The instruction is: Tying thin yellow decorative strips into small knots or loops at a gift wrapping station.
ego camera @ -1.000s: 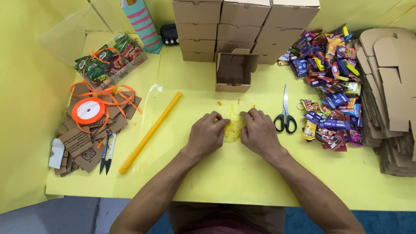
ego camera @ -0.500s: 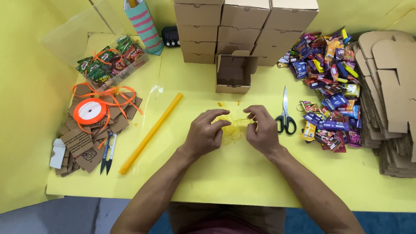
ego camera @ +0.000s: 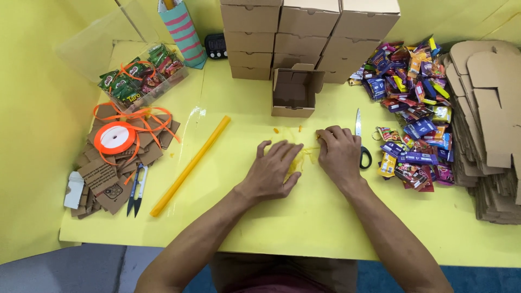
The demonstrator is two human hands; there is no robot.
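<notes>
A crumpled sheet of clear yellow wrap (ego camera: 304, 157) lies on the yellow table (ego camera: 304, 217) between my hands. My left hand (ego camera: 273, 171) presses flat on its left part, fingers spread. My right hand (ego camera: 339, 153) pinches its right edge with curled fingers. Just beyond stands an open small cardboard box (ego camera: 293, 92). Black-handled scissors (ego camera: 362, 141) lie right beside my right hand.
Stacked closed cardboard boxes (ego camera: 309, 32) line the back. A heap of coloured candy packets (ego camera: 415, 108) and flat box blanks (ego camera: 488, 125) lie right. Left: a yellow roll (ego camera: 190, 165), orange ribbon spool (ego camera: 114, 137), cardboard tags (ego camera: 103, 179), snips (ego camera: 135, 190), a clear tub of sweets (ego camera: 144, 76).
My left hand has flattened and spread over the wrap. My right hand has shifted slightly right, pulling the wrap's edge outward.
</notes>
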